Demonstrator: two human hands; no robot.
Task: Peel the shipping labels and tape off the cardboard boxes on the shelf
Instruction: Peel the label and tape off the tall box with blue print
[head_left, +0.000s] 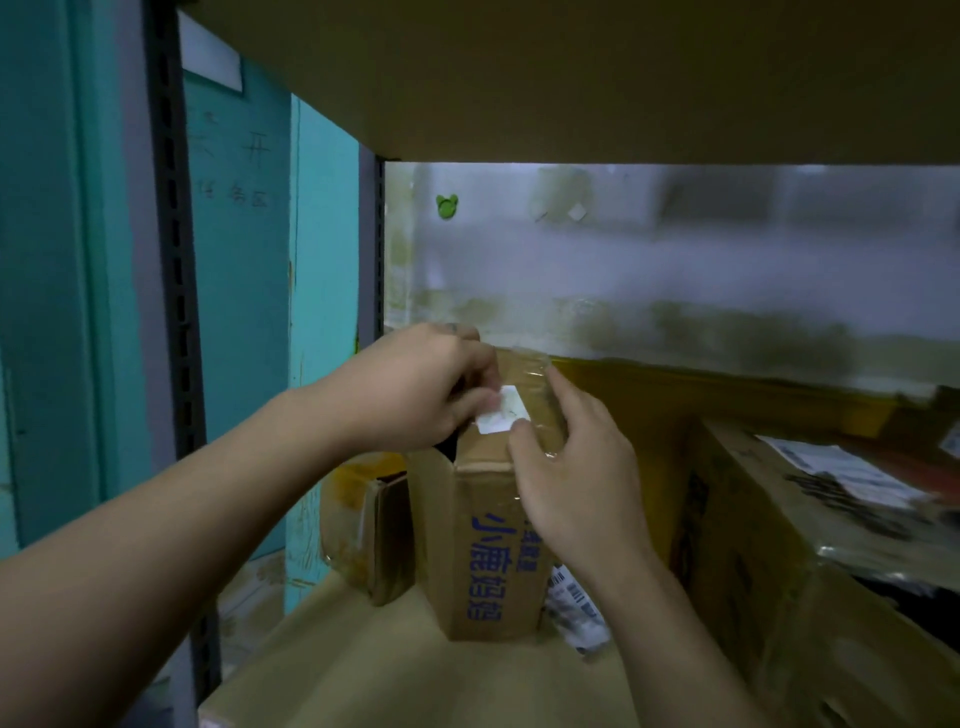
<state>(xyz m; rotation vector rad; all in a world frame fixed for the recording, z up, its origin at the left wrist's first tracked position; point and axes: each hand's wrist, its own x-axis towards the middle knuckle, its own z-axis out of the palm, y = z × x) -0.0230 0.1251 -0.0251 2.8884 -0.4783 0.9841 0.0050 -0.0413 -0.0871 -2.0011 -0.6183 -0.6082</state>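
A tall cardboard box (478, 545) with blue printed characters stands upright on the shelf board (363, 675). On its taped top lies a small white label (506, 415). My left hand (415, 387) pinches the label's left edge between thumb and fingers. My right hand (571, 467) rests against the box's top right corner and side, fingers pressed on the clear tape. A peeled label with barcodes (576, 608) lies on the board by the box's right foot.
A smaller tape-wrapped box (363, 525) leans left of the tall one. A large box (810, 571) with a printed label on top stands at the right. A yellow box (675, 395) sits behind. The dark shelf post (176, 312) rises at the left, the upper shelf overhead.
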